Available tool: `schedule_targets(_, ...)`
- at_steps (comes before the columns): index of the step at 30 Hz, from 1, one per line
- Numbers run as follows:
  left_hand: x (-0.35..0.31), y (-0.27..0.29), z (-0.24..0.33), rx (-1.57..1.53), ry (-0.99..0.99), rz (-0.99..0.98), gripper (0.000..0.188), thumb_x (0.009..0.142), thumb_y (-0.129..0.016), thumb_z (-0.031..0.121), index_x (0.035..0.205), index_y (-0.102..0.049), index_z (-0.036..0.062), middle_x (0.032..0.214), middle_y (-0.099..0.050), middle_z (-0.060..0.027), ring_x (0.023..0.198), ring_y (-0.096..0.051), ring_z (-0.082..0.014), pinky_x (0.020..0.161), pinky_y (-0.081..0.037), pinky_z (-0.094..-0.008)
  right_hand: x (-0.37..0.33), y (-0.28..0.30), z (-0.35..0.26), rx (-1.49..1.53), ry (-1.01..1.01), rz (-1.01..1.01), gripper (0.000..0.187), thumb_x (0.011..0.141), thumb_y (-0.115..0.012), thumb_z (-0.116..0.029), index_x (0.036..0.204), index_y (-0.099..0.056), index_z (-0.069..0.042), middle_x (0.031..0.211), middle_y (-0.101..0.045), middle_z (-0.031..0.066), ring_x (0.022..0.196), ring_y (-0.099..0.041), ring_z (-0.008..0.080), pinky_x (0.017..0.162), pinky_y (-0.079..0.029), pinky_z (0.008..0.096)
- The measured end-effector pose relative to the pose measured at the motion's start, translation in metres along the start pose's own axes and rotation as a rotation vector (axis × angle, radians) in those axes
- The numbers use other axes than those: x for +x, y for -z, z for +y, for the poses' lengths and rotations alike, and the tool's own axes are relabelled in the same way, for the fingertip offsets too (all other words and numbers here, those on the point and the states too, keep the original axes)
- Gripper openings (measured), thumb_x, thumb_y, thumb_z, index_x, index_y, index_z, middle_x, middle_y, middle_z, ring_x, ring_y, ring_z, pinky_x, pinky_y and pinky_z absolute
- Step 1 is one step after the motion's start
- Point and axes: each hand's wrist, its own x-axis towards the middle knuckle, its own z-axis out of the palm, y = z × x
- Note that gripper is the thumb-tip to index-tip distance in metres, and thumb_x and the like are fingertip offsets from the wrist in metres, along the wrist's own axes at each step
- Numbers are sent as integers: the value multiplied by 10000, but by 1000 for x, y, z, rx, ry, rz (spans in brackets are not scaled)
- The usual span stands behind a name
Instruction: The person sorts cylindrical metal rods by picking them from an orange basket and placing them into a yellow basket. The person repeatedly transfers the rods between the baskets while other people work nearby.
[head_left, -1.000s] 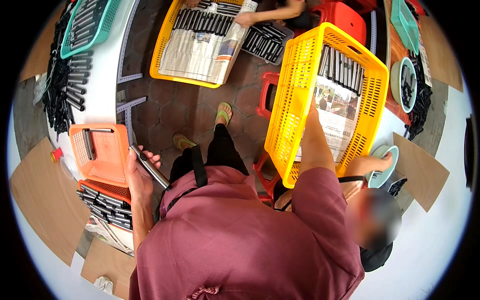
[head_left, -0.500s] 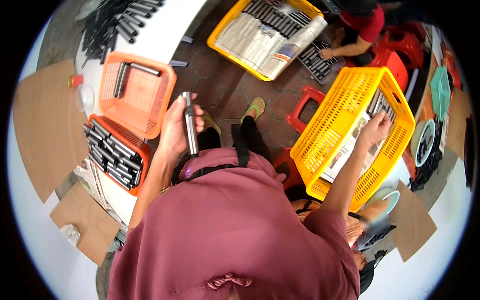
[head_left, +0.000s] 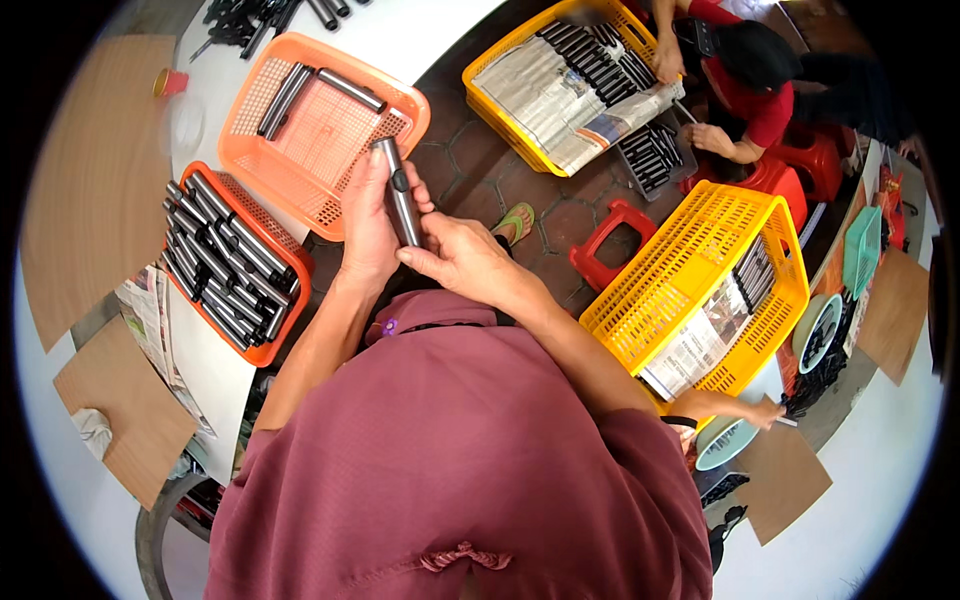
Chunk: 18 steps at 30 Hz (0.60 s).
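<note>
A dark, shiny metallic tube (head_left: 403,200) with a black band around its middle stands tilted in front of me. My left hand (head_left: 368,228) is closed around it, thumb near its top end. The fingertips of my right hand (head_left: 468,258) pinch its lower end. Just beyond my left hand lies a light orange basket (head_left: 325,135) with a few similar tubes (head_left: 288,100) along its far side. A darker orange basket (head_left: 283,335), left of my forearm, is heaped with more tubes (head_left: 222,255).
At right stands a yellow crate (head_left: 650,320) holding newspaper and rows of tubes. Another yellow crate (head_left: 475,95) lies ahead, beside a co-worker in red (head_left: 745,90). A red stool (head_left: 610,240) sits between them. Another person's hand (head_left: 765,413) reaches in at lower right.
My right hand has come from the right yellow crate to the tube in my left hand. The view has shifted. The co-worker ahead now reaches to the far crate.
</note>
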Motion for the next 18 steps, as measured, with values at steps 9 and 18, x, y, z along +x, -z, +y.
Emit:
schedule_targets(9, -8, 3, -4, 426, 29, -301, 403, 987, -536, 234, 1309, -476, 0, 1160, -581, -84, 1047, -573, -157, 947, -434, -282, -20, 34, 33, -19, -245, 339, 255, 876, -666, -212, 955, -570, 10, 752, -620, 95, 639, -590, 136, 589, -488, 320)
schedule_targets(18, -19, 44, -14, 562, 103, -8, 309, 984, -518, 196, 1220, -567, 3, 1064, -652, -86, 938, -616, -145, 852, -478, -278, -135, 237, 100, -212, -176, 1194, 195, 934, -622, -215, 951, -591, -23, 719, -543, -22, 600, -472, 47, 528, -390, 225)
